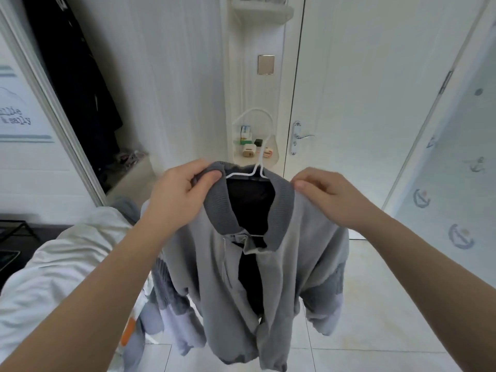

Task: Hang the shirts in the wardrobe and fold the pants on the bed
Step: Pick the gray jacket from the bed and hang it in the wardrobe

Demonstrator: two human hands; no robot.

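While the grey shirt point(295, 264) hangs in mid-air in front of the person, both hands hold it up by the neck. It sits on a white hanger point(258, 167) whose hook stands free above the collar point(222, 210), between the two hands. The left hand point(177, 194) grips the left side of the ribbed collar, thumb point(212, 176) pressed on the front and fingers curled over the top edge behind it. The right hand point(327, 197) is at the right shoulder, just beside the collar's end, its fingers bent and tips drawn together in a pinch on the cloth; it may be nipping the hanger arm underneath as well, but I cannot tell from here.

Both forearms reach forward and up, bare, with the wrists about level and the backs of the hands turned upward. The shirt front is partly unzipped and shows a dark lining, and both sleeves dangle with their cuffs bunched.

Most of the hanger's frame is hidden inside the shirt. The left fingertips are out of sight behind the collar. Off to the left the wardrobe point(80, 76) stands open with dark clothes inside, and the bed point(53, 264) lies below it, cut off by the left forearm.
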